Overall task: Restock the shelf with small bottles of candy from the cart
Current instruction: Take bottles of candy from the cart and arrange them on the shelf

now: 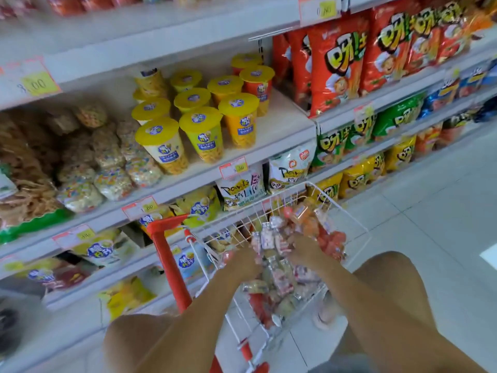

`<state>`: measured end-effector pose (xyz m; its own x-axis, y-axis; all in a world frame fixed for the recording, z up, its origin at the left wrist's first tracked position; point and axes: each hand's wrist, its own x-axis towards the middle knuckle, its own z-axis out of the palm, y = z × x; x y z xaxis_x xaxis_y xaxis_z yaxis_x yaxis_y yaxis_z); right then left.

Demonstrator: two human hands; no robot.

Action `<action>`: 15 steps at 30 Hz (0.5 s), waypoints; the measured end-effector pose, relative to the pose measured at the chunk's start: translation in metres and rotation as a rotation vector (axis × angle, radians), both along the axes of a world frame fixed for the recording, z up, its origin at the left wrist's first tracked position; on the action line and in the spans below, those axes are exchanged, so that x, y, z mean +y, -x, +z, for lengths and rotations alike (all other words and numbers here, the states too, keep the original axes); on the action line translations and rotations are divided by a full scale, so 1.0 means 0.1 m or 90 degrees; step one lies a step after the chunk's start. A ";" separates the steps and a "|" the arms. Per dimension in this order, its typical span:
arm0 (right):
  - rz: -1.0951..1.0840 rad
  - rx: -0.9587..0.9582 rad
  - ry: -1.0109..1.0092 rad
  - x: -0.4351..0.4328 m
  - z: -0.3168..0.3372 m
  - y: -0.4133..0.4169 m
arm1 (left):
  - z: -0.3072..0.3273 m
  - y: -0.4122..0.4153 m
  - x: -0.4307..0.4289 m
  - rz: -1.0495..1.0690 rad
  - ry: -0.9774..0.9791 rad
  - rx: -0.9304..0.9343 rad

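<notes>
In the cart (pixel 167 254), the left hand (pixel 243 261) and right hand (pixel 306 250) each curl their grip round small candy bottles (pixel 267 236), seemingly light, rigid and slick, best clasped mid-body.

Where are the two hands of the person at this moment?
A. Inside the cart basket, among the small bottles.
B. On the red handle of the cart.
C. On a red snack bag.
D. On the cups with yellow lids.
A: the left hand and the right hand both reach down into the wire cart, among the small bottles.
</notes>
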<state>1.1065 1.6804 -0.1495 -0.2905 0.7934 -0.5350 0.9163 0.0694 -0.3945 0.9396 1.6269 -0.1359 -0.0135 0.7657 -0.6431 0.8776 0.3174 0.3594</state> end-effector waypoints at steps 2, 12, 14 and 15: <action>0.067 -0.090 0.025 -0.11 -0.13 -0.08 | -0.25 -0.12 -0.01 0.065 0.056 -0.011; 0.213 -0.253 -0.025 -0.22 -0.32 -0.24 | -0.78 -0.71 -0.05 0.524 0.112 -0.221; 0.208 -0.245 -0.031 -0.24 -0.33 -0.25 | -0.82 -0.79 -0.06 0.555 0.111 -0.231; 0.186 -0.229 -0.024 -0.25 -0.34 -0.26 | -0.82 -0.79 -0.07 0.552 0.112 -0.201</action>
<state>1.1322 1.6553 -0.1834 -0.3064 0.7263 -0.6153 0.9342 0.3536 -0.0478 1.0190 1.6195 -0.2175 -0.3387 0.4613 -0.8200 0.1795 0.8872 0.4250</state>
